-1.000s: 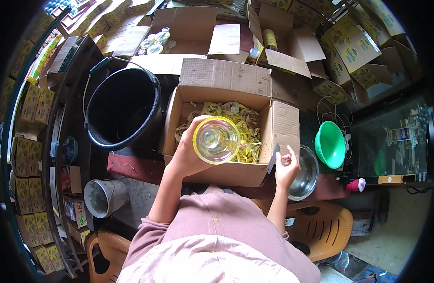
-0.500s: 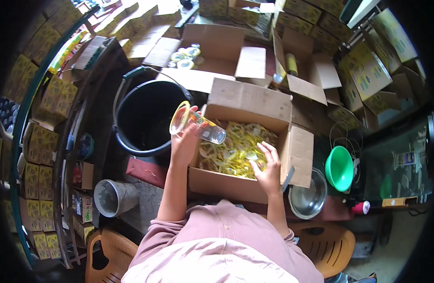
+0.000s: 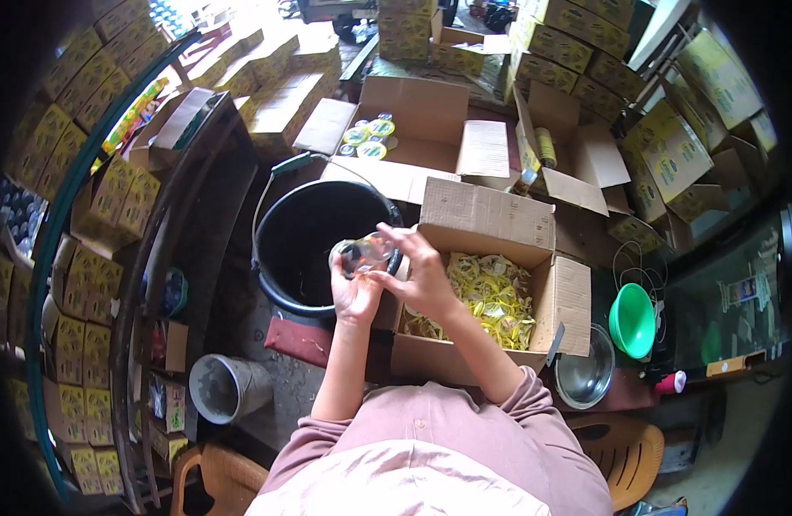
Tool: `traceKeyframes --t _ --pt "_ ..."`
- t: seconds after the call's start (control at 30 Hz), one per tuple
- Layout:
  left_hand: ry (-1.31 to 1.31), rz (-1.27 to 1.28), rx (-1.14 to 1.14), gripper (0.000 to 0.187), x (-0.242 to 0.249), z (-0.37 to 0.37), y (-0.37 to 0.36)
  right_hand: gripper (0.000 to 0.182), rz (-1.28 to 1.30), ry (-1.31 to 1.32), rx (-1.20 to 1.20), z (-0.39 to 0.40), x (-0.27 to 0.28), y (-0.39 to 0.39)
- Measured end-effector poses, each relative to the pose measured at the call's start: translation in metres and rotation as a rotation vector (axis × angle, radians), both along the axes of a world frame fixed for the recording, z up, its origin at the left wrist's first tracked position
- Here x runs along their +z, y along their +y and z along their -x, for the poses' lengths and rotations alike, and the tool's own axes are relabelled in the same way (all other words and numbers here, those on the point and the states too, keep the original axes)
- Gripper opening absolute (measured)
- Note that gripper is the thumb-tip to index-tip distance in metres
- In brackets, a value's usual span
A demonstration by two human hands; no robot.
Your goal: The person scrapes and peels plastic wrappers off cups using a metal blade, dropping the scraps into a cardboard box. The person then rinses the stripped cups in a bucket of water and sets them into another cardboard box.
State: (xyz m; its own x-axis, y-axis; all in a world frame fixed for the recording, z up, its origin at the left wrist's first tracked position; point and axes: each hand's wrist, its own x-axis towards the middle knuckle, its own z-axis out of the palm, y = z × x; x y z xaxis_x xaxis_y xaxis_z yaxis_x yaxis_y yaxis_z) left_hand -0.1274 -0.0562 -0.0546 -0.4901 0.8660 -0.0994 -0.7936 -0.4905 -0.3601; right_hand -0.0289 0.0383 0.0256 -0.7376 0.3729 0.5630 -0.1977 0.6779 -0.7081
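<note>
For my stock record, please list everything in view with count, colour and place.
Bucket: one, black, left of centre
Cup: one, clear, near bucket rim
Front carton: one, brown, centre
Scraps: many, mostly yellow, inside it
Open cartons: several, brown, behind it
Printed cartons: many, yellow, both sides
Green bowl: one, green, right
Shiny bowl: one, silvery, beside it
Pail: one, grey, lower left
Chairs: two, orange-brown, bottom
Left hand: one, bare, touching cup
Right hand: one, bare, touching cup
</note>
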Motion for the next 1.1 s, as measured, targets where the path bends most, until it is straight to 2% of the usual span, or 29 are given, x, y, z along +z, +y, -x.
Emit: traceKeyframes --t 0.07,0.1,0.2,0.23,0.27,0.33,0.4,0.5,0.57,0.63,0.67,0.7,0.8,0.87,0.93,1.03,1.1 --pt "-0.007 -0.032 -0.007 0.055 -0.002 0.002 -0.003 0.052 0.247 -0.094 0.109 0.008 -0.003 -0.001" --pt "-0.031 -0.099 -0.037 0.061 0.012 -0.001 -0.005 0.049 0.215 -0.067 0.095 0.01 -0.002 0.002" --pt "-0.104 0.004 -0.197 0.076 0.04 -0.01 -0.014 0.048 0.288 0.044 0.04 0.016 -0.003 0.012" --pt "0.159 0.089 -0.223 0.082 0.054 -0.018 -0.017 0.047 0.276 0.026 0.042 0.018 -0.007 0.018" --pt "0.26 0.181 -0.275 0.079 0.053 -0.019 -0.023 0.045 0.294 0.012 0.055 0.019 -0.011 0.024" --pt "0.623 0.196 -0.304 0.068 0.041 -0.015 -0.041 0.046 0.372 -0.01 0.04 0.019 -0.015 0.036" --pt "0.712 0.131 -0.272 0.06 0.023 0.004 -0.062 0.05 0.571 0.035 -0.004 0.013 -0.007 0.053" --pt "0.887 0.467 0.05 0.043 0.029 0.028 -0.074 0.05 0.631 0.169 -0.113 0.009 -0.012 0.108" --pt "0.933 0.672 0.262 0.036 0.017 0.049 -0.077 0.045 0.702 0.434 -0.036 -0.008 -0.017 0.161" --pt "0.942 0.826 0.4 0.031 0.007 0.062 -0.072 0.044 0.505 0.443 -0.295 -0.031 -0.009 0.216" --pt "0.918 0.914 0.41 0.028 0.006 0.064 -0.067 0.044 0.353 0.374 -0.543 -0.039 -0.004 0.24" --pt "0.965 1.02 0.374 0.027 0.008 0.064 -0.061 0.045 0.281 0.3 -0.693 -0.047 0.0 0.259" --pt "1.142 1.297 0.277 0.026 0.015 0.064 -0.043 0.044 0.105 0.14 -0.869 -0.057 -0.032 0.327" --pt "1.261 1.385 0.282 0.027 0.012 0.064 -0.039 0.045 0.102 0.039 -0.902 -0.052 -0.053 0.353" --pt "1.268 1.398 0.275 0.025 0.01 0.063 -0.042 0.048 -0.086 -0.029 -0.913 -0.046 -0.084 0.382" --pt "1.168 1.377 0.233 0.025 0.011 0.065 -0.042 0.045 0.004 -0.196 -0.884 -0.035 -0.112 0.393" --pt "1.12 1.373 0.218 0.026 0.016 0.065 -0.041 0.046 -0.063 -0.379 -0.86 -0.035 -0.145 0.403"
